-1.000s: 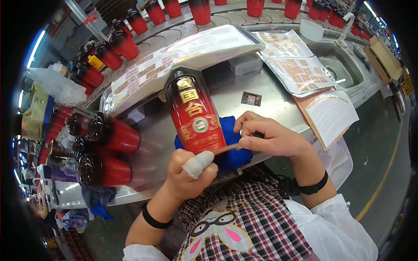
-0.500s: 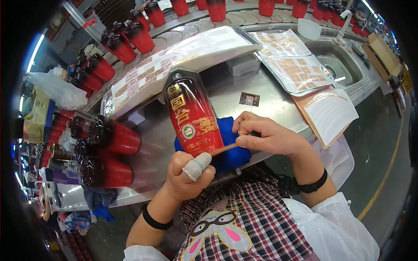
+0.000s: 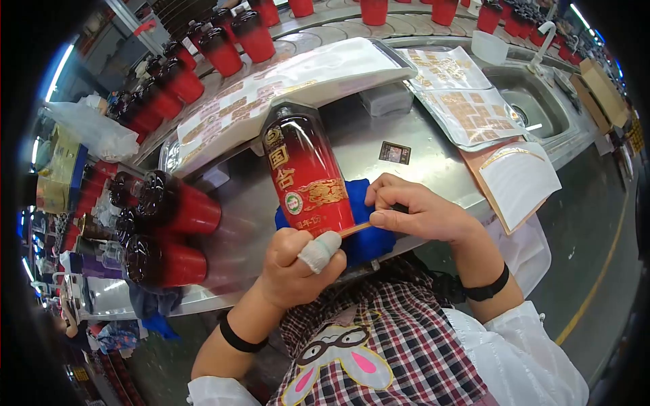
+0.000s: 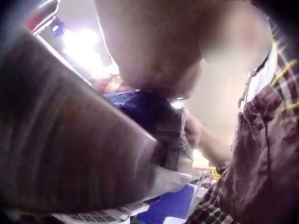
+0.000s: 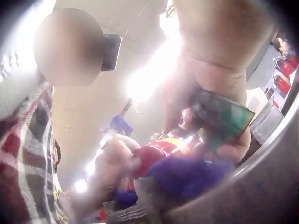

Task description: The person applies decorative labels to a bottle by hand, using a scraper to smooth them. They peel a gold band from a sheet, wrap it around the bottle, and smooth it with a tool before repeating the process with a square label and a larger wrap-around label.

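A red-and-black bottle (image 3: 308,172) with gold characters lies on a blue cloth (image 3: 369,243), its base toward the person. Across the base runs a thin orange-brown strip (image 3: 355,229), stretched between both hands. My left hand (image 3: 294,267), a pale sleeve over one finger, is curled at the strip's left end, right by the base. Thumb and forefinger of my right hand (image 3: 423,213) pinch the other end. A small dark-green flat piece (image 5: 226,116) sits inside the right hand in the right wrist view. The left wrist view shows mostly the steel edge (image 4: 93,135).
More bottles (image 3: 179,210) stand close on the left, and others line the conveyor (image 3: 325,34) behind. A tray of labels (image 3: 271,88) spans the back. Label sheets (image 3: 470,115) and a sink (image 3: 535,101) are at right. A dark card (image 3: 395,153) lies on the steel table.
The bottle has turned about its long axis, its gold characters shifting left and a gold dragon-like pattern coming into view. Both hands stay at the strip. Bottles on the conveyor have shifted right.
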`<state>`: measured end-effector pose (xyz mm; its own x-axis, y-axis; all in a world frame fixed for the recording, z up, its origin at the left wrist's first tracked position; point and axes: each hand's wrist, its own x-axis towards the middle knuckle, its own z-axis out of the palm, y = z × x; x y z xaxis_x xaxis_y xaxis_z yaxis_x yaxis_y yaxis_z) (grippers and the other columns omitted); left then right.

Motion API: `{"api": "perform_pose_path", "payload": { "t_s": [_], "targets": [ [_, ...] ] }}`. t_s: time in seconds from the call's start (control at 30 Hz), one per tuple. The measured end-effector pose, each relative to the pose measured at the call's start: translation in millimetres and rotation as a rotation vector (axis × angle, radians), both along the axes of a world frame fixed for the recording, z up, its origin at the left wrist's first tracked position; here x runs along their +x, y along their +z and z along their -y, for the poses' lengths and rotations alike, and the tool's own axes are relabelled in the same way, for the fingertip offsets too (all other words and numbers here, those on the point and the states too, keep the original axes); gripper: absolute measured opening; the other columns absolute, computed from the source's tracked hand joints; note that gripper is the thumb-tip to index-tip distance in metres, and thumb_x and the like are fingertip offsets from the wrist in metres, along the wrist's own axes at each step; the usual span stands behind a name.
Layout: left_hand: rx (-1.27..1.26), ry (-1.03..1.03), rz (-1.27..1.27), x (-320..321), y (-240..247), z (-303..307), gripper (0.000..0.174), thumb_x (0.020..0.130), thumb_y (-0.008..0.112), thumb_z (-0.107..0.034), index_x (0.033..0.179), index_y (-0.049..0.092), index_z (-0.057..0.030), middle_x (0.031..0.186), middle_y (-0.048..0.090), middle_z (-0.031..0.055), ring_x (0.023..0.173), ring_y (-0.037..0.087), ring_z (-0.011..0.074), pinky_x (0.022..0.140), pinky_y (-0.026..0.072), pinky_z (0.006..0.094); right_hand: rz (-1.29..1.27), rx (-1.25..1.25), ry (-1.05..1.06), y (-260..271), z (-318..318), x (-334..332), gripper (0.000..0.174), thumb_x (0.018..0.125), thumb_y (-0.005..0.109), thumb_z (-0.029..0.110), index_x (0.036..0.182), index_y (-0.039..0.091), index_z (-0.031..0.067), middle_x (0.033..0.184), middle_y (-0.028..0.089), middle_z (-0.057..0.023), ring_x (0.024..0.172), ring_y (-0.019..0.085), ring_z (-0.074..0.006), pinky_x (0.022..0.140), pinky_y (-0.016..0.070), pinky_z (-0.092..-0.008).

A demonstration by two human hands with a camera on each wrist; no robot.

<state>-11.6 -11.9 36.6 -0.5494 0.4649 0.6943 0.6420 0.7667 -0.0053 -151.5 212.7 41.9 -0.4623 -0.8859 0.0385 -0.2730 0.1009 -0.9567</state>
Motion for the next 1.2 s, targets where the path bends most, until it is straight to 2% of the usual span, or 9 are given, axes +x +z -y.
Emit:
{"api": "perform_pose_path", "payload": {
  "t_s": [0.03,0.13,0.27,0.37,0.47,0.67,0.77,1.03,1.2],
  "targets": [
    [-0.041,0.002,-0.049,-3.2,-0.4,1.9,0.024,0.058,0.07,-0.012,0.082,0.068,-0.015,0.113,0.063,0.0016,0.088,0.051,0.0216,0.063,0.0441,0.0332,0.007,-0.001,-0.003,0.7,0.1,1.0,0.027,0.095,0.064,0.026,0.083,0.058,0.0027,0.108,0.054,-0.0074,0.1,0.049,-0.0169,0.089,0.0404,-0.0302],
    [-0.008,0.041,0.002,3.5,-6.5,3.1,0.024,0.056,0.075,-0.007,0.077,0.068,-0.0158,0.102,0.06,0.0015,0.089,0.05,0.025,0.067,0.0429,0.0376,0.015,-0.011,-0.009,2.7,0.3,2.5,0.028,0.096,0.063,0.027,0.084,0.058,0.0025,0.108,0.054,-0.0073,0.1,0.049,-0.0169,0.089,0.0405,-0.0305],
    [0.036,0.065,-0.001,8.9,-12.6,2.8,0.023,0.057,0.074,-0.008,0.077,0.068,-0.0159,0.104,0.06,0.0015,0.088,0.049,0.0245,0.065,0.0424,0.0372,-0.003,-0.004,-0.003,1.4,1.8,1.5,0.029,0.097,0.061,0.028,0.084,0.058,0.0022,0.108,0.053,-0.0071,0.099,0.049,-0.0168,0.088,0.0407,-0.0307],
    [-0.028,0.003,-0.057,-2.2,0.1,-0.3,0.021,0.057,0.073,-0.009,0.076,0.067,-0.0156,0.104,0.06,0.0021,0.087,0.049,0.0241,0.064,0.0416,0.0367,-0.041,-0.043,-0.008,-2.9,2.3,0.6,0.028,0.096,0.063,0.028,0.093,0.063,-0.0001,0.098,0.053,-0.0078,0.093,0.052,-0.0186,0.085,0.0431,-0.0302],
    [-0.057,-0.018,-0.039,-4.8,2.5,-0.4,0.022,0.057,0.073,-0.008,0.076,0.067,-0.0152,0.106,0.06,0.0022,0.088,0.049,0.024,0.063,0.0414,0.0364,0.166,0.059,-0.016,9.6,1.5,3.3,0.03,0.098,0.059,0.028,0.084,0.058,0.0018,0.109,0.052,-0.0079,0.098,0.049,-0.0167,0.088,0.0408,-0.0307],
    [0.013,0.035,-0.027,5.4,-12.0,3.0,0.024,0.056,0.073,-0.007,0.078,0.068,-0.0138,0.108,0.06,0.0022,0.089,0.05,0.0241,0.063,0.0416,0.0363,-0.005,-0.035,0.038,1.2,-1.6,0.8,0.028,0.098,0.061,0.028,0.085,0.058,0.0025,0.109,0.052,-0.0083,0.1,0.048,-0.0171,0.089,0.0402,-0.0307],
    [-0.035,0.004,-0.05,-2.6,0.4,-0.6,0.023,0.056,0.073,-0.007,0.078,0.067,-0.014,0.109,0.061,0.0025,0.088,0.05,0.0232,0.062,0.0414,0.0353,-0.064,-0.073,0.016,-4.7,-0.8,0.1,0.03,0.096,0.064,0.03,0.095,0.063,0.0003,0.101,0.055,-0.0092,0.096,0.053,-0.0204,0.088,0.0435,-0.0318],
    [0.096,0.063,0.005,7.3,-13.6,0.9,0.025,0.055,0.074,-0.008,0.079,0.068,-0.0136,0.107,0.059,0.002,0.086,0.051,0.0246,0.064,0.0423,0.0368,-0.001,-0.026,0.008,-0.1,-1.0,2.2,0.028,0.097,0.062,0.027,0.086,0.059,0.0018,0.108,0.053,-0.0078,0.099,0.049,-0.0175,0.088,0.0408,-0.0304],
    [-0.082,0.027,-0.042,-2.9,5.2,-3.1,0.023,0.056,0.072,-0.009,0.078,0.066,-0.013,0.106,0.059,0.0031,0.086,0.05,0.0248,0.064,0.0412,0.0369,-0.01,-0.012,0.008,-2.5,2.0,0.8,0.029,0.097,0.062,0.028,0.085,0.059,0.0015,0.107,0.052,-0.0073,0.098,0.049,-0.0169,0.087,0.0407,-0.0298]
  ]
}}
